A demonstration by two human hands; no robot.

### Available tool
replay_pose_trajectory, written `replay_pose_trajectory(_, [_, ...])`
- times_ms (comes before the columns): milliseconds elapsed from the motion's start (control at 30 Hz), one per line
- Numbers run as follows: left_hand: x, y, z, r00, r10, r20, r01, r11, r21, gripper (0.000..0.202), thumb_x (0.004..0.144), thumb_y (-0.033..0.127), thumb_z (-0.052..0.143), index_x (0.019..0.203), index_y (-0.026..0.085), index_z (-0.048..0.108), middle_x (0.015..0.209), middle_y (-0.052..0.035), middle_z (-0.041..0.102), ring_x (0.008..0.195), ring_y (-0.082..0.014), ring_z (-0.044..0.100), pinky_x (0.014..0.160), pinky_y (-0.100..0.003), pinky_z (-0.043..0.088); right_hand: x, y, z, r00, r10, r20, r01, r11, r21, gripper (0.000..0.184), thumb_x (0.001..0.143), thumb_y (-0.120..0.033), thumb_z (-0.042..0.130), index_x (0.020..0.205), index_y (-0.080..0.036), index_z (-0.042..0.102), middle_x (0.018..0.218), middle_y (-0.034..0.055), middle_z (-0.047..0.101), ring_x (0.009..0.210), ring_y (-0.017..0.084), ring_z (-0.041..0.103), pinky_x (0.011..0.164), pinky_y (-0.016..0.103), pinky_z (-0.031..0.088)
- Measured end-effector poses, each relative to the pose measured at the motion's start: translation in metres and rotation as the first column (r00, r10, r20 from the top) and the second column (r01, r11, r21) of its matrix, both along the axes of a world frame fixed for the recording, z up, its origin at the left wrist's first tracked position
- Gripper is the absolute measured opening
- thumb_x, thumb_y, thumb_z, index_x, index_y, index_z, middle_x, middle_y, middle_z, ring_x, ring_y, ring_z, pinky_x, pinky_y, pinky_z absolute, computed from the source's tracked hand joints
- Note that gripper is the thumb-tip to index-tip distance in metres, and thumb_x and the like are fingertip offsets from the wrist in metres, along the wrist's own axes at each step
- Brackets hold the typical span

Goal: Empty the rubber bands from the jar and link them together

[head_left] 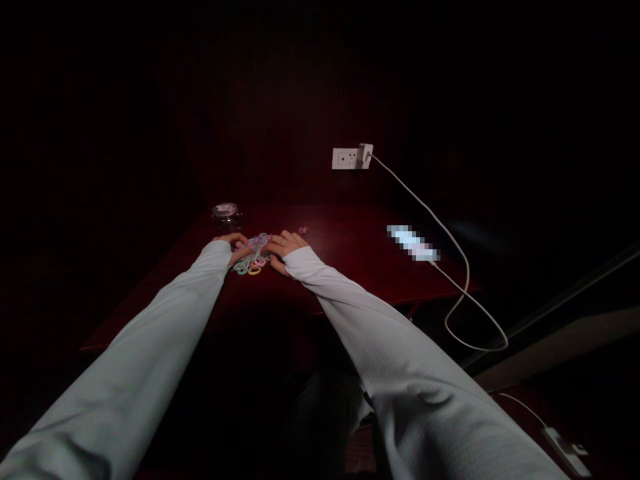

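Pale long sleeves point(425, 393) come first, running from the lower corners up to both wrists. Down between the forearms, well below the hands, part of a leg point(325, 413) shows dimly. Far to the right of the hands and lower than them, a white power strip point(567, 452) lies with a thin cord at its end.

Ahead is a dark red table point(345, 267), and on it, between the two hands, sits a loose pile of coloured bands point(256, 261) in pink, green, lilac and yellow. One yellow ring point(255, 271) lies at the side of the pile nearest the wearer. The left hand point(236, 245) is at the pile's left side, its fingers curled inward; the right hand point(286, 248) is at the right side, fingers bent over toward the bands. Whether either one grips a band, I cannot tell.

Just beyond the right hand's knuckles rests a small pink piece point(303, 231). Well to the right of that hand, a bright, pixelated device point(413, 243) joins a looping white cable point(467, 260). Beyond the left hand stands a clear, lidded container point(226, 215). Farthest off, past the right hand, a charger point(365, 155) sits in a wall socket point(345, 159).
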State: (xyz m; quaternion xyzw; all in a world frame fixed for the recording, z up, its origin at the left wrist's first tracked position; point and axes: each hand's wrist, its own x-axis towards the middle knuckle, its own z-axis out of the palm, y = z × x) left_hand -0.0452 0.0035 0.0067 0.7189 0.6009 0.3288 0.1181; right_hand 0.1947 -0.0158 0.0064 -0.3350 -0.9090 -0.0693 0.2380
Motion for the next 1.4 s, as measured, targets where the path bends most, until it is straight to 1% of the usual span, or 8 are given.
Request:
replay_pose_trajectory(233, [-0.005, 0.014, -0.010, 0.988, 0.003, 0.158, 0.000, 1.000, -0.021, 0.049, 0.061, 0.066, 0.075, 0.078, 0.019, 0.073, 0.062, 0.0004, 0.062, 0.054, -0.0125, 0.048, 0.055, -0.026, 0.034, -0.002, 0.004, -0.004, 0.996, 0.060, 0.065, -0.061, 0.998, 0.023, 0.038, 0.099, -0.021, 0.059, 0.135, -0.024, 0.072, 0.130, 0.0106, 0.072, 0.117, 0.028, 0.053, 0.096, 0.042, 0.045])
replay_pose_trajectory(367, [-0.009, 0.023, -0.018, 0.979, 0.007, 0.206, -0.009, 1.000, 0.011, 0.051, 0.062, 0.068, 0.078, 0.078, 0.019, 0.073, 0.057, 0.0014, 0.057, 0.051, -0.0119, 0.045, 0.054, -0.025, 0.033, -0.001, 0.003, -0.004, 0.995, 0.055, 0.079, -0.057, 0.998, 0.020, 0.039, 0.099, -0.022, 0.060, 0.137, -0.025, 0.072, 0.133, 0.0106, 0.071, 0.118, 0.029, 0.053, 0.097, 0.043, 0.047])
replay_pose_trajectory(500, [-0.011, 0.028, -0.022, 0.972, -0.004, 0.237, 0.003, 1.000, 0.002, 0.052, 0.061, 0.067, 0.079, 0.078, 0.019, 0.074, 0.053, 0.0022, 0.053, 0.049, -0.0115, 0.043, 0.052, -0.025, 0.032, -0.001, 0.002, -0.004, 0.996, 0.050, 0.071, -0.051, 0.998, 0.020, 0.037, 0.100, -0.024, 0.060, 0.134, -0.024, 0.073, 0.133, 0.0106, 0.071, 0.119, 0.029, 0.052, 0.097, 0.044, 0.047])
replay_pose_trajectory(733, [-0.009, 0.024, -0.021, 0.976, -0.016, 0.219, 0.010, 1.000, 0.026, 0.052, 0.065, 0.068, 0.076, 0.081, 0.018, 0.075, 0.053, 0.0021, 0.053, 0.049, -0.0115, 0.042, 0.052, -0.025, 0.032, -0.001, 0.003, -0.005, 0.995, 0.062, 0.073, -0.064, 0.998, 0.018, 0.032, 0.100, -0.027, 0.061, 0.128, -0.025, 0.076, 0.133, 0.0109, 0.069, 0.118, 0.029, 0.051, 0.098, 0.045, 0.047])
replay_pose_trajectory(967, [-0.009, 0.025, -0.021, 0.974, -0.029, 0.226, 0.014, 0.998, 0.067, 0.045, 0.069, 0.063, 0.078, 0.079, 0.019, 0.075, 0.052, 0.0024, 0.052, 0.049, -0.0122, 0.042, 0.050, -0.025, 0.030, -0.001, 0.007, -0.009, 0.996, 0.061, 0.071, -0.061, 0.998, 0.012, 0.033, 0.099, -0.025, 0.063, 0.129, -0.025, 0.075, 0.134, 0.0108, 0.069, 0.120, 0.029, 0.051, 0.100, 0.045, 0.047])
replay_pose_trajectory(1167, [-0.011, 0.025, -0.021, 0.983, -0.015, 0.184, 0.001, 0.997, 0.075, 0.050, 0.069, 0.068, 0.075, 0.079, 0.019, 0.076, 0.053, 0.0016, 0.054, 0.050, -0.0127, 0.043, 0.052, -0.025, 0.032, -0.002, 0.005, -0.008, 0.996, 0.056, 0.067, -0.056, 0.998, -0.001, 0.032, 0.098, -0.023, 0.064, 0.127, -0.024, 0.076, 0.136, 0.0096, 0.071, 0.120, 0.028, 0.051, 0.100, 0.042, 0.046])
replay_pose_trajectory(1300, [-0.009, 0.020, -0.017, 0.981, -0.040, 0.188, 0.025, 0.996, 0.083, 0.052, 0.070, 0.070, 0.073, 0.078, 0.019, 0.076, 0.053, 0.0009, 0.054, 0.051, -0.0132, 0.045, 0.053, -0.025, 0.033, -0.001, 0.003, -0.005, 0.996, 0.061, 0.071, -0.061, 0.998, -0.007, 0.034, 0.098, -0.023, 0.065, 0.129, -0.025, 0.075, 0.138, 0.0082, 0.071, 0.120, 0.028, 0.052, 0.100, 0.043, 0.046])
replay_pose_trajectory(1400, [-0.005, 0.015, -0.013, 0.981, -0.029, 0.191, 0.014, 0.997, 0.080, 0.054, 0.070, 0.073, 0.073, 0.078, 0.019, 0.076, 0.053, 0.0003, 0.056, 0.050, -0.0134, 0.046, 0.053, -0.025, 0.035, 0.000, 0.001, -0.003, 0.993, 0.088, 0.079, -0.087, 0.996, -0.009, 0.034, 0.096, -0.023, 0.066, 0.129, -0.026, 0.076, 0.138, 0.0077, 0.072, 0.120, 0.028, 0.053, 0.099, 0.043, 0.046])
